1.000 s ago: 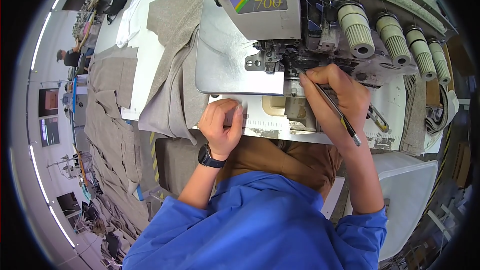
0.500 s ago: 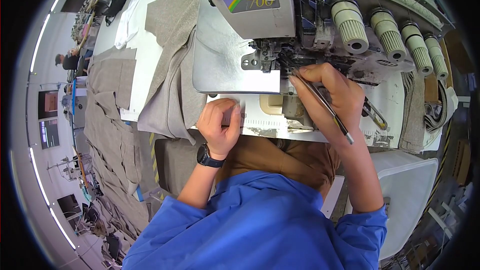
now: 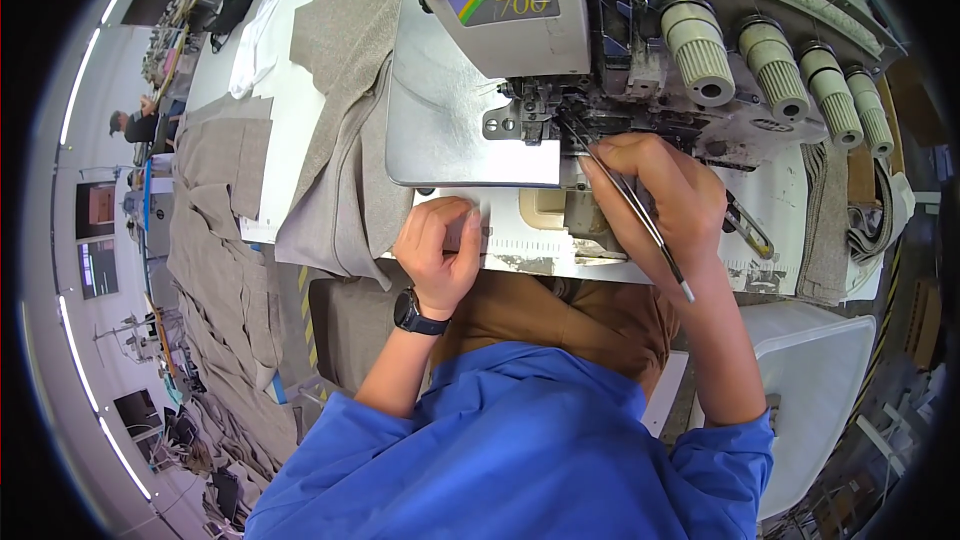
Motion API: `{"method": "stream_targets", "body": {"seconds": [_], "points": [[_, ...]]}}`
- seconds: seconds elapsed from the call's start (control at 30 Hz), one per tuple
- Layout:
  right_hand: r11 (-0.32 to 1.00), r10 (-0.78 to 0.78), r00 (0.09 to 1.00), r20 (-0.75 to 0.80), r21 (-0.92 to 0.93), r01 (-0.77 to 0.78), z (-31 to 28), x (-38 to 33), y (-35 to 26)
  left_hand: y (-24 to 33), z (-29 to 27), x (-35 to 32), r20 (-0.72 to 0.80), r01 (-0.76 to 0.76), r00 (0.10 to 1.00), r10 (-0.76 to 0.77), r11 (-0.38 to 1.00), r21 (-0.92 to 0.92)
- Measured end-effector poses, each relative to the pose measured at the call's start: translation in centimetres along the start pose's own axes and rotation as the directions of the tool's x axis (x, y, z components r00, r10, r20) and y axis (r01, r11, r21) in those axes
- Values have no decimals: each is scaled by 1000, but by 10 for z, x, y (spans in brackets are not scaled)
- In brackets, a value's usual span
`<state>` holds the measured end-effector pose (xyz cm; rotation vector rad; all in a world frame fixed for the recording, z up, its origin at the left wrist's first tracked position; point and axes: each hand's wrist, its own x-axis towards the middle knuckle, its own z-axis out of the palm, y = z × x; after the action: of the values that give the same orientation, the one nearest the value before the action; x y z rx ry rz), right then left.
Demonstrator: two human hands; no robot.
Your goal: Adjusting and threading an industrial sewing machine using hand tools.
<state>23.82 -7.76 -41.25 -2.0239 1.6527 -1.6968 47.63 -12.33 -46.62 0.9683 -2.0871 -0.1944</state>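
Pinching slim metal tweezers (image 3: 648, 223) in the nearly closed right hand (image 3: 668, 188), aimed into the dark inner parts of the sewing machine (image 3: 545, 38), perhaps touching there. Holding the left hand (image 3: 436, 250) loosely curled around nothing visible, at the near edge of the white table (image 3: 520, 252), beside grey cloth (image 3: 345, 165).

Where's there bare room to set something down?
The metal plate is bare between the draped grey cloth and needle area; so is the white tabletop between that cloth and the grey pile. Around the right hand, holding tweezers, it's crowded with machine parts.
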Motion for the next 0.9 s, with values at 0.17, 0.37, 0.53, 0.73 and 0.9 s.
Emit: {"method": "stream_targets", "body": {"seconds": [0.17, 0.37, 0.53, 0.73, 0.9], "points": [[987, -149, 988, -51, -67, 146, 4, 1, 3, 0, 0, -1, 0, 7, 1000, -7, 1000, -6], [972, -210, 978, -7, -104, 208, 5, -1, 6, 0, 0, 0, -1, -1, 1000, 1, 1000, 1], [968, -231, 973, 4, -103, 231, 6, -1, 5, 0, 1, 0, -5, 6, 1000, -6, 1000, -3], [965, -242, 970, 30, -100, 244, 6, 0, 5, 1, 0, 0, -5, 9, 1000, -9, 1000, 3], [970, -224, 973, 55, -79, 228, 5, 1, 8, -2, 2, -1, -13, 11, 1000, -11, 1000, -12]]}}
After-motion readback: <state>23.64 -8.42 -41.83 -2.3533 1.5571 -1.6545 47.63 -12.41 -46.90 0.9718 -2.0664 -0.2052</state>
